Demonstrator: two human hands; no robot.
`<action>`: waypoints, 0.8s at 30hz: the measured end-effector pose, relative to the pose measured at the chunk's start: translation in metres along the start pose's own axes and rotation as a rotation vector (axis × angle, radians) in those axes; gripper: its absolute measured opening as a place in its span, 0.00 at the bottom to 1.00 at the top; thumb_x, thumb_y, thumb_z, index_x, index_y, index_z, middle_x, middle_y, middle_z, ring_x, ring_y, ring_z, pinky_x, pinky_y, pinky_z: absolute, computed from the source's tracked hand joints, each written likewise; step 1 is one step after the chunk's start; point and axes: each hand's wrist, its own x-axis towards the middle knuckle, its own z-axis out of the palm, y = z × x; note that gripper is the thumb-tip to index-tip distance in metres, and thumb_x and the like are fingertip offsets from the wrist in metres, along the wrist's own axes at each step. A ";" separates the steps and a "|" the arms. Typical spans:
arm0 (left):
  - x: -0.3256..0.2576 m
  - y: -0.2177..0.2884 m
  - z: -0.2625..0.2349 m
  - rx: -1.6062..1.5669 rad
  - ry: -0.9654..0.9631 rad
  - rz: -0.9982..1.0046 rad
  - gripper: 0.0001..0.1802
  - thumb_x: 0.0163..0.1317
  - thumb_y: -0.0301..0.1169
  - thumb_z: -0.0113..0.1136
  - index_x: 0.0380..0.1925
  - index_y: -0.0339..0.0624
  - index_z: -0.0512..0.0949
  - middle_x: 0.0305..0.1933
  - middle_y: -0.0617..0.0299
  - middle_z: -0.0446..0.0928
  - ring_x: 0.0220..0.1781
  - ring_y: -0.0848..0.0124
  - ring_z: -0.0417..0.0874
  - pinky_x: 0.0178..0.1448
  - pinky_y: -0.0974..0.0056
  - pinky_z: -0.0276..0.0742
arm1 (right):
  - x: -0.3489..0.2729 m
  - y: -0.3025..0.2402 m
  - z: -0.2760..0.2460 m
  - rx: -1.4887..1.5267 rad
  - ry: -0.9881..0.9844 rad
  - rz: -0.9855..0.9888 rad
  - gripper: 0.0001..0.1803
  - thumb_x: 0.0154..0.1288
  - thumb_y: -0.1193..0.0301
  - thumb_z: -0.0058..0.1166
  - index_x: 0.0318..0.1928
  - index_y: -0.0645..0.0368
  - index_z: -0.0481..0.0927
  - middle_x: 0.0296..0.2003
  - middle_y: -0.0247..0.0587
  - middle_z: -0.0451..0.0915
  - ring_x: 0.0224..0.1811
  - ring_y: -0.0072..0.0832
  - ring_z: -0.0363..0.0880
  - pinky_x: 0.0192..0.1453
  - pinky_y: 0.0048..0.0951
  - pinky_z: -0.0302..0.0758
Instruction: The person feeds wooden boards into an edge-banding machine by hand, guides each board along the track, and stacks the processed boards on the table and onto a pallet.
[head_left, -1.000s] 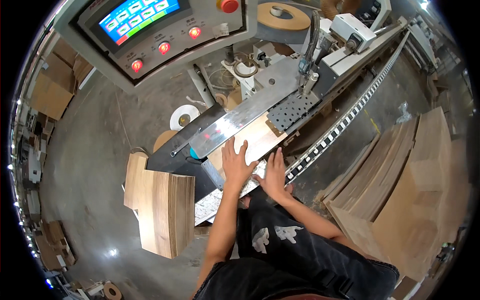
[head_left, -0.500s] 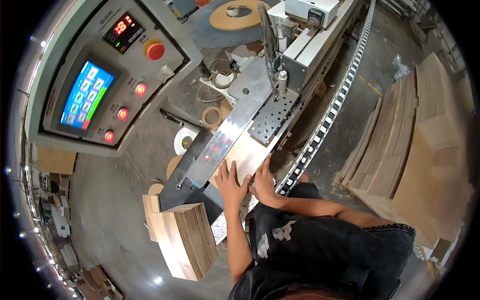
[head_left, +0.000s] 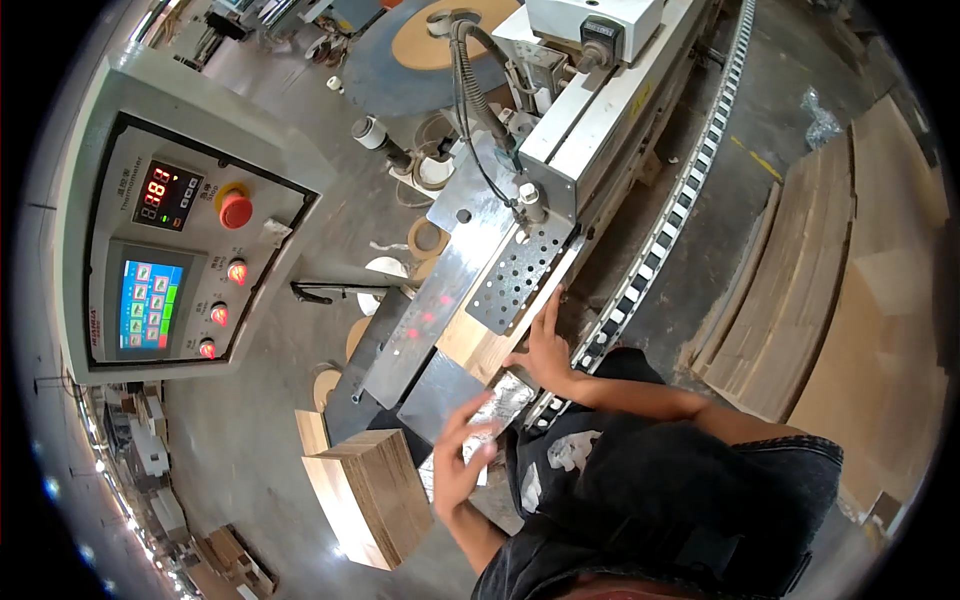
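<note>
A light wooden board (head_left: 472,343) lies on the machine's metal bed, its far part under a perforated metal plate (head_left: 515,283). My right hand (head_left: 546,352) rests against the board's right edge, fingers stretched forward and thumb apart. Off the board, my left hand (head_left: 462,462) hovers near the bed's near end with fingers spread and slightly bent, holding nothing. Between it and the stack, to the left, is the dark end of the bed. The stack of wooden boards (head_left: 375,500) has pale faces and brown edges.
A control panel (head_left: 165,260) with lit buttons, a screen and a red emergency knob stands at left. Rolls of edge tape (head_left: 428,238) lie beyond the bed. A roller track (head_left: 655,245) curves along the right, beside large stacked panels (head_left: 770,290).
My left hand has lifted off the board and drawn back toward me. The board has moved farther under the perforated plate, and my right hand has moved forward with it. My view has turned slightly.
</note>
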 end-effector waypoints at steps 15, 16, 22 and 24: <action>-0.004 0.098 0.114 -0.336 -0.413 0.446 0.25 0.81 0.47 0.50 0.46 0.40 0.90 0.77 0.31 0.65 0.81 0.32 0.59 0.79 0.32 0.53 | 0.086 0.076 -0.074 0.072 0.064 -0.022 0.75 0.49 0.50 0.82 0.81 0.72 0.43 0.84 0.68 0.31 0.82 0.60 0.55 0.73 0.45 0.71; 0.004 0.100 0.121 -0.358 -0.446 0.497 0.24 0.82 0.44 0.49 0.45 0.39 0.90 0.78 0.35 0.64 0.82 0.36 0.59 0.80 0.33 0.52 | 0.098 0.106 -0.074 -0.097 0.211 -0.094 0.73 0.50 0.49 0.81 0.81 0.73 0.46 0.84 0.67 0.29 0.83 0.59 0.53 0.71 0.48 0.73; -0.023 0.124 0.139 -0.175 -0.372 0.486 0.18 0.81 0.40 0.54 0.49 0.42 0.89 0.78 0.42 0.68 0.80 0.41 0.63 0.78 0.38 0.58 | 0.134 0.119 -0.099 -0.260 0.118 0.024 0.66 0.59 0.37 0.70 0.80 0.72 0.53 0.84 0.67 0.36 0.85 0.58 0.48 0.78 0.49 0.68; -0.033 0.127 0.135 -0.037 -0.421 0.331 0.17 0.78 0.41 0.58 0.53 0.47 0.89 0.71 0.48 0.76 0.74 0.44 0.72 0.74 0.42 0.66 | 0.140 0.140 -0.103 -0.305 0.117 0.044 0.62 0.65 0.32 0.61 0.81 0.66 0.55 0.83 0.67 0.41 0.84 0.60 0.51 0.77 0.52 0.69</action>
